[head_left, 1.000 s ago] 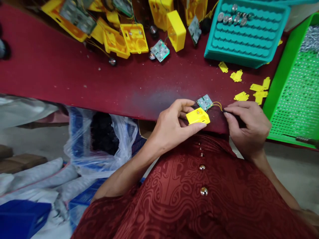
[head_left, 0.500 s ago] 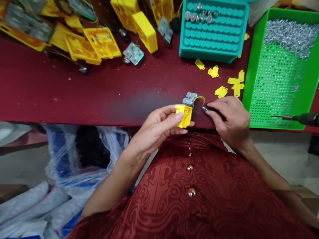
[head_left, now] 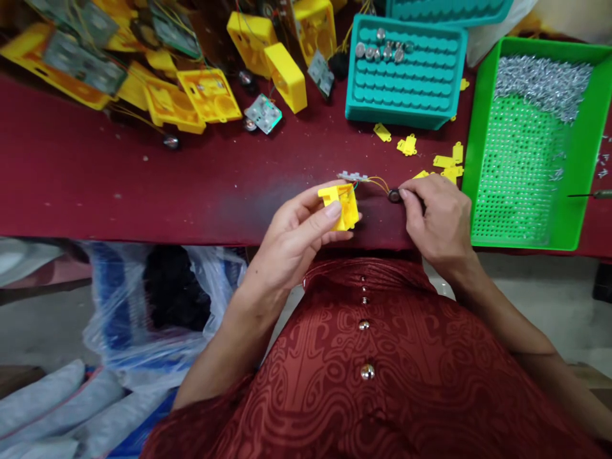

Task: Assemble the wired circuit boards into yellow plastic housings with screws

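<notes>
My left hand (head_left: pixel 299 233) grips a small yellow plastic housing (head_left: pixel 340 205) at the near edge of the dark red table (head_left: pixel 143 185), its open side turned up. A small circuit board (head_left: pixel 352 176) sticks out behind the housing, seen edge-on. Thin yellow wires (head_left: pixel 380 184) run from it to a small round black part (head_left: pixel 394 196), which my right hand (head_left: pixel 437 220) pinches between thumb and fingertips just right of the housing.
A teal tray (head_left: pixel 406 95) with several metal discs stands at the back. To the right a green perforated basket (head_left: pixel 482 159) holds screws (head_left: pixel 540 80). Small yellow tabs (head_left: pixel 447 159) lie between them. Yellow housings and boards (head_left: pixel 191 95) pile at back left. Plastic bags (head_left: pixel 157 299) lie below.
My left hand has turned the yellow housing from flat to open side up. The circuit board has tipped edge-on, and my right hand still pinches the round part on the wires.
</notes>
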`<state>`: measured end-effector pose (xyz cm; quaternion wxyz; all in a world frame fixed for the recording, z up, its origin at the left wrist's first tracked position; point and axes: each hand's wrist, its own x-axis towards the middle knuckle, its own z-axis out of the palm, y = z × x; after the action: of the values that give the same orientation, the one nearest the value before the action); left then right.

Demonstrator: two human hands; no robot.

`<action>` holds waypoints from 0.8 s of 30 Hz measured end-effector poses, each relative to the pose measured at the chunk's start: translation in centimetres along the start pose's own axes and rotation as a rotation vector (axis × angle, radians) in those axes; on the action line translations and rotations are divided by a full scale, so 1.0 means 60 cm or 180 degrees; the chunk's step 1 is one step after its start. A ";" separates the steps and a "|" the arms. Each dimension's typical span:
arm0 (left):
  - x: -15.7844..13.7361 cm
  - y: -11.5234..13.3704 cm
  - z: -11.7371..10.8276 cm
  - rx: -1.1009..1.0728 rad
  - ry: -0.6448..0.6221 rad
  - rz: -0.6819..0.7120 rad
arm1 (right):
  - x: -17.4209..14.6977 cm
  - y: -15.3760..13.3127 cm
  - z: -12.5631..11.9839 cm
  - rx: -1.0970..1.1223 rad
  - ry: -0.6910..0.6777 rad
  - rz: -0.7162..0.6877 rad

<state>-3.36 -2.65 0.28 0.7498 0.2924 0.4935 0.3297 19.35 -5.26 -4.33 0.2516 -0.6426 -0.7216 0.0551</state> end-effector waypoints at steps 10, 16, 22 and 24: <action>0.010 0.006 -0.001 0.0140 0.0044 -0.0151 | 0.007 -0.004 -0.007 0.0141 0.0003 -0.0094; 0.007 0.009 -0.006 -0.0098 -0.0220 -0.0511 | 0.010 0.005 -0.010 -0.0063 -0.0369 -0.0359; 0.009 0.007 -0.010 -0.0322 -0.0449 -0.0821 | 0.015 0.004 -0.006 -0.0299 -0.0271 -0.0587; 0.009 0.008 -0.011 -0.0387 -0.0488 -0.0829 | 0.013 0.003 -0.002 -0.0384 -0.0160 -0.0673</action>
<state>-3.93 -1.83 0.13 0.8380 0.2044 0.4478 0.2356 19.53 -4.54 -4.08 0.1988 -0.5753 -0.7934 0.0009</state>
